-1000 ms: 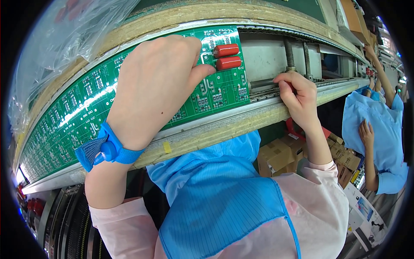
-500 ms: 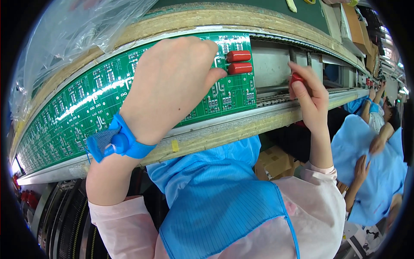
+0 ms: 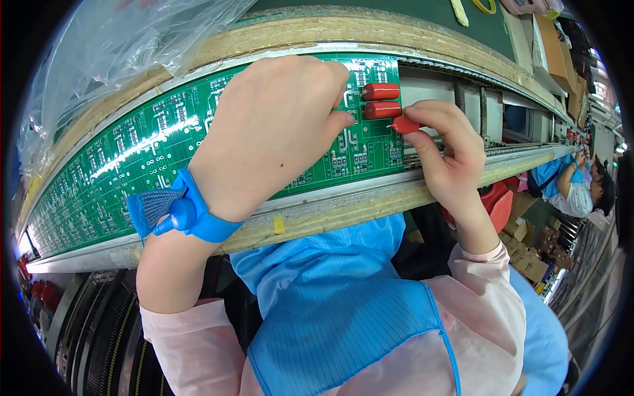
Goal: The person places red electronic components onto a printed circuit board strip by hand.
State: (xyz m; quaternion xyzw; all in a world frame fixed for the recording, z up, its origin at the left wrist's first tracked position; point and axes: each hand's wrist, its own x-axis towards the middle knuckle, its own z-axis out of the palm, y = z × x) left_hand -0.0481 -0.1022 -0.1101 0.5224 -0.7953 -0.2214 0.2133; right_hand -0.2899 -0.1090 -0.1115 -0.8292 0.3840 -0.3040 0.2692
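a flat green circuit board, dotted with small parts, is laid lengthwise from left to right; its white print is too small to be read. above it the left hand is held with fingers curled under; whether anything is gripped there cannot be told. two glossy red cylindrical components are set side by side near the board's right end. by the right hand, a rounded red component is pinched between thumb and fingers at that edge, long axis roughly left-right, thin metal lead pointed left.
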